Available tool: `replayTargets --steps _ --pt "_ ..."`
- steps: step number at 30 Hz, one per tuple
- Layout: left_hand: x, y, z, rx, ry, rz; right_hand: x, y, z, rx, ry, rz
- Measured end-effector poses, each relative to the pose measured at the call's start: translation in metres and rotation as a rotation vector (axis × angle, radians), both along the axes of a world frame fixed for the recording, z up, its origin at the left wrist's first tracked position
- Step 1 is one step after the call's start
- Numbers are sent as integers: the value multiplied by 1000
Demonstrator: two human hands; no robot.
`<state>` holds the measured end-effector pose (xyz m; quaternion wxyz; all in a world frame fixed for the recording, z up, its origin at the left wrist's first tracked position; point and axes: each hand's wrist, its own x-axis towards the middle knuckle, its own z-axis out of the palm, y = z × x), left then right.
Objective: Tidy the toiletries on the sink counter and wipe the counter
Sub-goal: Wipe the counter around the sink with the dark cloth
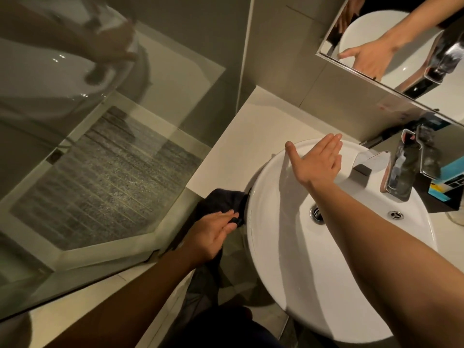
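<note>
A dark cloth lies on the pale counter at its front edge, left of the white round basin. My left hand rests flat on the cloth, fingers together and pointing toward the basin. Part of the cloth hangs down below my palm. My right hand is stretched flat over the basin's far rim, fingers extended and empty. A chrome tap stands at the basin's right side. Right of the tap, a black tray holds blue and yellow toiletry packets.
A mirror on the tiled wall reflects my right hand and the basin. A glass shower screen stands close on the left, with a grey mat on the floor behind it. The basin's drain and overflow are visible.
</note>
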<state>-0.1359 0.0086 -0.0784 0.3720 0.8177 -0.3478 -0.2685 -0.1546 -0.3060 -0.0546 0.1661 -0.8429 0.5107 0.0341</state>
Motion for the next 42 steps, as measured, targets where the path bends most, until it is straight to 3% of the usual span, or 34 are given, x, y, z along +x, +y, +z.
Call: replayTargets --steps 6,9,12,15,20,23,26,31,35,37,42 --pt "-2 16 36 -222 850 634 -1 2 1 5 -23 -3" --pt "10 19 49 -412 1351 787 -1 2 3 14 -25 -1" --pt "29 14 59 -527 1486 748 -1 3 6 17 -24 3" --pt "53 -7 68 -468 1449 700 -3 4 9 17 -23 8" --pt "114 -73 81 -528 1269 670 -2 6 9 13 -24 8" --pt "152 -142 87 -583 1144 516 -1 3 5 -7 -33 -7" --pt "174 -222 86 -482 878 339 -1 2 -1 -37 -51 -20" --pt "169 -338 37 -232 308 -300 0 2 -7 -72 -80 -37" --pt "147 -382 -17 90 -333 -969 1 3 -9 -90 -89 -50" --pt "148 -389 -23 99 -471 -1114 2 3 -9 -90 -90 -52" --pt "165 -379 -18 80 -560 -1255 3 4 -6 -79 -96 -57"
